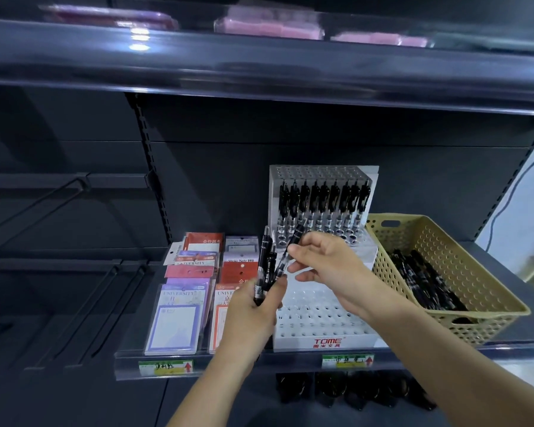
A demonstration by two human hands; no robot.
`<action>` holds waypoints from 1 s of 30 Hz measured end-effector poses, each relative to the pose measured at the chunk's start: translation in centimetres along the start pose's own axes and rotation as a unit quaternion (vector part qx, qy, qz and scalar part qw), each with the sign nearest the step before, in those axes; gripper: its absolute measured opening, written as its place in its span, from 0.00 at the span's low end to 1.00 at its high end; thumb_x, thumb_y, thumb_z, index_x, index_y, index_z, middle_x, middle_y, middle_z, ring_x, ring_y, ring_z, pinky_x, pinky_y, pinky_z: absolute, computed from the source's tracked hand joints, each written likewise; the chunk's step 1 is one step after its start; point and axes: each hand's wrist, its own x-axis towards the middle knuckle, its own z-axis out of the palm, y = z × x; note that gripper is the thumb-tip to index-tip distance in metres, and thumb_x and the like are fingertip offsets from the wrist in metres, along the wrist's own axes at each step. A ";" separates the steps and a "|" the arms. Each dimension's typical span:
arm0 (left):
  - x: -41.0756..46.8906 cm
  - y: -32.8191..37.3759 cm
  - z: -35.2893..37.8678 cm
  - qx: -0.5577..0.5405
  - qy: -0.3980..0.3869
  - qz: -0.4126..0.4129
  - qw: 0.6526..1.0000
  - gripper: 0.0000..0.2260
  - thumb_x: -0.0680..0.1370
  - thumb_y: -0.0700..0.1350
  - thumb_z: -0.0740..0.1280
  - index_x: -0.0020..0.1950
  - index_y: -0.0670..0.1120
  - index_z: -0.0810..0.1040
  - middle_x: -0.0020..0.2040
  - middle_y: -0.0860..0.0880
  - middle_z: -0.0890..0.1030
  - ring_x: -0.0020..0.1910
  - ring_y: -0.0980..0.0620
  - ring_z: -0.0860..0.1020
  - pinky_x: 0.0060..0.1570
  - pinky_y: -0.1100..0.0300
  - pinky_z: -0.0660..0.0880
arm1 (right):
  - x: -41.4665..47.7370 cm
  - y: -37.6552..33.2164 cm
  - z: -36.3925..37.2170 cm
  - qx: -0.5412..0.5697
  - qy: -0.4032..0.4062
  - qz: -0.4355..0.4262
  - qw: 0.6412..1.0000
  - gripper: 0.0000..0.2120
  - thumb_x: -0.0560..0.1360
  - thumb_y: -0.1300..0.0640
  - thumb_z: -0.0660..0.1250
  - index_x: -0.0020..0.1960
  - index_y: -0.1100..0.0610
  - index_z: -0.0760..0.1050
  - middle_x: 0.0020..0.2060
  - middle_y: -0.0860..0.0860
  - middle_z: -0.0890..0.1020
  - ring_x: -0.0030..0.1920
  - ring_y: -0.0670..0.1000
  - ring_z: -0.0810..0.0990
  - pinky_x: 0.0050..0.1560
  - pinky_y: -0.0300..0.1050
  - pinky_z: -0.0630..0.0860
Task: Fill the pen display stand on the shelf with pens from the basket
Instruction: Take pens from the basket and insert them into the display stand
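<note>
One pen passing from the left hand's bundle to the right hand, in front of the stand.

The right hand [327, 266] pinches a single pen [290, 251] between thumb and forefinger, the other fingers loosely spread; its long axis leans from low-left to high-right, and which end is the tip I cannot tell. The left hand [256, 306] is closed around a small bundle [265, 269] of pens, nearly upright, the clip ends up. The step in hand seems to be the taking of one pen from the bundle. Next it must be turned vertical and pushed down into a free hole of the stand [324, 303] — one row at the back is full, the lower rows look empty. More pens lie in the basket [444, 266] to the right, on the shelf [228, 359].
</note>
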 end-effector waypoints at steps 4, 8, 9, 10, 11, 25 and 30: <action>0.0 0.1 0.0 -0.008 0.016 -0.001 1.000 0.09 0.75 0.51 0.67 0.38 0.48 0.75 0.28 0.53 0.77 0.22 0.61 0.69 0.29 0.60 0.64 | -0.2 0.3 -0.6 0.032 0.031 -0.001 0.999 0.07 0.75 0.60 0.68 0.40 0.60 0.72 0.34 0.53 0.79 0.34 0.46 0.80 0.38 0.37 0.80; 0.0 0.1 0.0 0.000 0.008 -0.008 1.000 0.09 0.75 0.54 0.66 0.45 0.48 0.76 0.32 0.52 0.81 0.22 0.62 0.70 0.31 0.58 0.65 | -0.4 0.3 -1.1 0.048 0.029 -0.007 0.998 0.05 0.75 0.63 0.67 0.41 0.63 0.75 0.35 0.57 0.82 0.36 0.48 0.83 0.39 0.37 0.80; -0.1 0.0 0.1 -0.001 0.008 -0.013 1.000 0.10 0.75 0.54 0.66 0.46 0.48 0.76 0.31 0.53 0.82 0.23 0.62 0.70 0.31 0.58 0.65 | -0.4 0.2 -1.2 0.043 0.025 -0.007 0.999 0.04 0.75 0.64 0.67 0.42 0.63 0.75 0.35 0.58 0.82 0.36 0.49 0.83 0.39 0.37 0.80; -0.1 0.1 0.1 0.000 0.009 -0.015 1.000 0.11 0.75 0.54 0.66 0.47 0.47 0.77 0.30 0.54 0.81 0.24 0.62 0.70 0.32 0.58 0.66 | -0.5 -0.1 -1.4 0.034 0.025 -0.006 0.999 0.03 0.75 0.64 0.67 0.43 0.63 0.76 0.36 0.58 0.82 0.36 0.49 0.83 0.39 0.36 0.80; 0.0 0.0 0.1 0.002 0.015 -0.015 1.000 0.11 0.75 0.54 0.66 0.48 0.47 0.77 0.28 0.54 0.79 0.25 0.61 0.70 0.34 0.57 0.67 | -0.4 -0.5 -1.6 0.019 0.034 -0.007 0.999 0.03 0.75 0.64 0.67 0.44 0.64 0.76 0.37 0.57 0.82 0.36 0.49 0.83 0.39 0.36 0.80; 0.3 -0.1 -1.4 -0.045 0.034 -0.033 0.998 0.09 0.80 0.48 0.59 0.45 0.51 0.77 0.35 0.52 0.74 0.23 0.59 0.66 0.24 0.65 0.64 | 5.9 -3.5 -3.0 -0.236 0.251 -0.170 0.923 0.05 0.76 0.58 0.66 0.45 0.60 0.76 0.37 0.55 0.82 0.39 0.54 0.82 0.39 0.45 0.79; 0.5 -0.2 -2.0 -0.032 0.035 -0.022 0.999 0.09 0.81 0.47 0.58 0.48 0.50 0.78 0.31 0.51 0.71 0.25 0.59 0.67 0.31 0.61 0.67 | 7.3 -2.5 -2.9 -0.303 0.229 -0.144 0.914 0.06 0.76 0.57 0.66 0.46 0.60 0.77 0.35 0.53 0.81 0.38 0.52 0.81 0.34 0.38 0.74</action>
